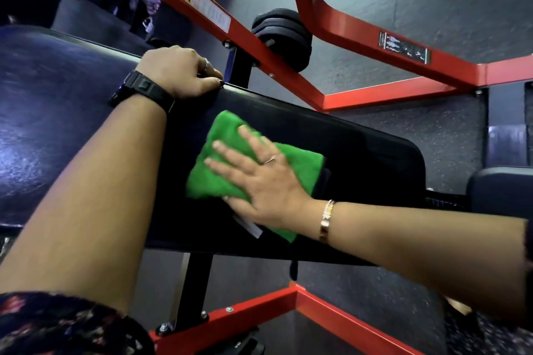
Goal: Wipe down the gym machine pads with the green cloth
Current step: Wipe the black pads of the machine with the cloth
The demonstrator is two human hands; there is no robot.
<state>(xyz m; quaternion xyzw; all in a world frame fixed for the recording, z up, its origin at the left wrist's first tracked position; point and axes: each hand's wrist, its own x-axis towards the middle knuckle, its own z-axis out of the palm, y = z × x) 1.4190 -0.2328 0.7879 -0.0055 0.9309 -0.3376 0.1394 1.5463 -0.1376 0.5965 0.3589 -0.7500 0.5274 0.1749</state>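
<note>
Green cloth (pixel 227 164) lies flat under the open, spread right hand (pixel 259 179); black pad (pixel 360 150) runs ten-to-four o'clock; left hand (pixel 181 72) grips its far edge.

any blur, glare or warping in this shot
Head view: wide-angle warping bends the red frame and stretches the arms; bluish glare sheens the left pad, while the black pad under the green cloth is very dark; the top edge is motion-blurred; the right hand is fairly sharp.
</note>
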